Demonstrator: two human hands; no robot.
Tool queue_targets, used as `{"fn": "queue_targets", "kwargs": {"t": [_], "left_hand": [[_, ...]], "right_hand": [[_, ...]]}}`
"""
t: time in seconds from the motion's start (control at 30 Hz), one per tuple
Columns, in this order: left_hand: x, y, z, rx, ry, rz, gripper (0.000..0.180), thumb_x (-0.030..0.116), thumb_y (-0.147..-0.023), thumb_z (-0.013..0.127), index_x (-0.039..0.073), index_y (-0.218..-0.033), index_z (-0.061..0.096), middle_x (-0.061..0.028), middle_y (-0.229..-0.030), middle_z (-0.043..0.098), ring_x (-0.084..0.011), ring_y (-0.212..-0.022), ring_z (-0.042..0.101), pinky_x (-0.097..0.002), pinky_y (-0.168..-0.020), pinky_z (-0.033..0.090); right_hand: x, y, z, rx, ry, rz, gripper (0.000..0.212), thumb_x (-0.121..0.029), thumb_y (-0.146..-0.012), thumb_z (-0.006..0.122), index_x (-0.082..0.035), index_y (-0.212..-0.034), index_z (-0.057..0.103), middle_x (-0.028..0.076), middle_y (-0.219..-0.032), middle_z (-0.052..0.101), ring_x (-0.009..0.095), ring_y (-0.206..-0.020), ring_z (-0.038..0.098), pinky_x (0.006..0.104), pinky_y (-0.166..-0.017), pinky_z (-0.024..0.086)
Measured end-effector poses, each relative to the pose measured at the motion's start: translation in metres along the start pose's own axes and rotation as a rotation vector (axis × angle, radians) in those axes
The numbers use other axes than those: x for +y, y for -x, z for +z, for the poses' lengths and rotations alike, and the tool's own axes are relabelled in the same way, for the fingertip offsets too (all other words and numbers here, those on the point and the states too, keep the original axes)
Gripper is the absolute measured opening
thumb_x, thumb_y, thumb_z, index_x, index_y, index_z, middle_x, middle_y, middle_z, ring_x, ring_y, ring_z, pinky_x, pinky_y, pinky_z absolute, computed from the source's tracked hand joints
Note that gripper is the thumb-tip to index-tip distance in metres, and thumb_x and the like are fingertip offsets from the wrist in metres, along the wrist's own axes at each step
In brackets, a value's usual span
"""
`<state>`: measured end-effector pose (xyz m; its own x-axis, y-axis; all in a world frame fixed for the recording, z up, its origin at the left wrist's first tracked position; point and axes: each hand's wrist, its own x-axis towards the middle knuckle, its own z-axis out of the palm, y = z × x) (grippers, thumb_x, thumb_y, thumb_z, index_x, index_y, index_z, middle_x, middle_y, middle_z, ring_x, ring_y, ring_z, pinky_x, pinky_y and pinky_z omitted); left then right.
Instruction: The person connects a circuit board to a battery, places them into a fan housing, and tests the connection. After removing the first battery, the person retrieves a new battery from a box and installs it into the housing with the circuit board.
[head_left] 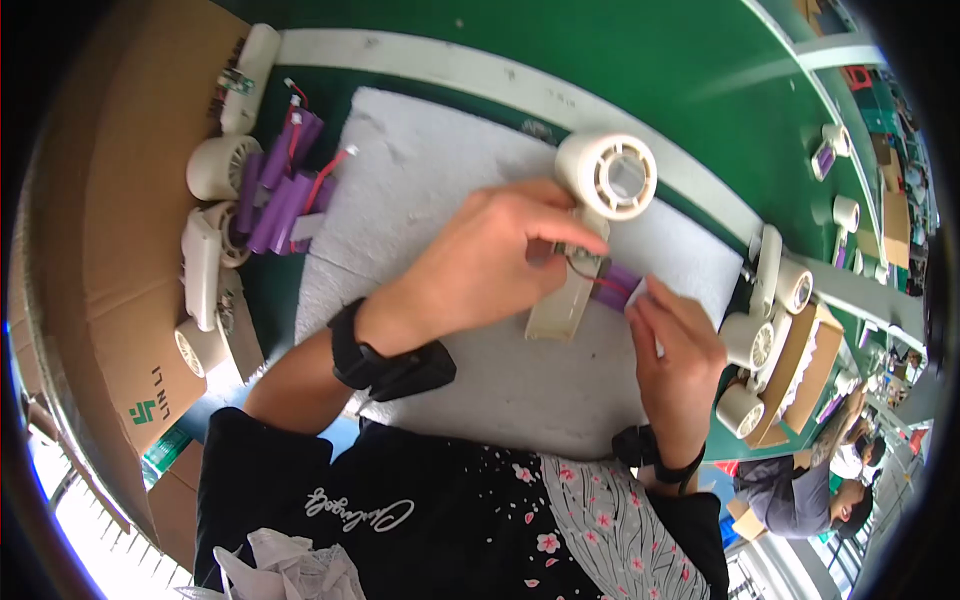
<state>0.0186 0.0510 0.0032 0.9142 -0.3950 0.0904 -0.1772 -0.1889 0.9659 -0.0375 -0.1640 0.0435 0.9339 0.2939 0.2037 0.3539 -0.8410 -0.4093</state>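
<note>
A cream handheld fan body lies on the white foam pad, its round head pointing away from me and its hollow handle toward me. My left hand closes around the fan's neck, with thumb and forefinger at a small circuit board. From the board a thin red wire runs to a purple battery pack beside the handle. The pack's near end, with a white patch, is pinched between the fingers of my right hand. My left fingers partly hide the board.
Several purple battery packs with red leads lie left of the pad, near cream fan parts and a large cardboard box. More fan bodies and a small carton stand at the right. A co-worker sits beyond.
</note>
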Motion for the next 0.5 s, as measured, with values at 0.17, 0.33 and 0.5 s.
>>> {"fn": "queue_targets", "kwargs": {"t": [0.17, 0.33, 0.5], "left_hand": [[0.003, 0.002, 0.003, -0.019, 0.001, -0.030, 0.037, -0.009, -0.072, 0.061, 0.009, -0.101, 0.073, -0.0114, -0.107, 0.068, -0.0186, -0.084, 0.067, -0.0262, -0.070, 0.052], [0.003, 0.003, 0.003, -0.015, -0.042, 0.013, 0.036, -0.009, -0.072, 0.062, 0.010, -0.101, 0.073, -0.0105, -0.106, 0.069, -0.0192, -0.079, 0.067, -0.0267, -0.067, 0.052], [0.006, -0.001, 0.000, -0.025, -0.048, 0.023, 0.036, -0.008, -0.072, 0.063, 0.011, -0.100, 0.074, -0.0104, -0.104, 0.070, -0.0201, -0.076, 0.067, -0.0272, -0.067, 0.053]], "right_hand": [[-0.010, 0.001, 0.002, -0.015, 0.126, -0.025, 0.014, 0.003, -0.072, 0.071, 0.004, -0.086, 0.068, 0.016, -0.098, 0.069, 0.030, -0.080, 0.066, 0.0360, -0.069, 0.055], [-0.011, 0.001, 0.006, -0.023, 0.169, -0.019, 0.014, 0.002, -0.071, 0.071, 0.004, -0.084, 0.068, 0.016, -0.097, 0.070, 0.029, -0.080, 0.067, 0.0363, -0.069, 0.055], [-0.008, -0.001, 0.004, -0.010, 0.155, -0.010, 0.013, 0.001, -0.071, 0.072, 0.004, -0.083, 0.068, 0.016, -0.097, 0.070, 0.030, -0.079, 0.067, 0.0362, -0.069, 0.055]]}}
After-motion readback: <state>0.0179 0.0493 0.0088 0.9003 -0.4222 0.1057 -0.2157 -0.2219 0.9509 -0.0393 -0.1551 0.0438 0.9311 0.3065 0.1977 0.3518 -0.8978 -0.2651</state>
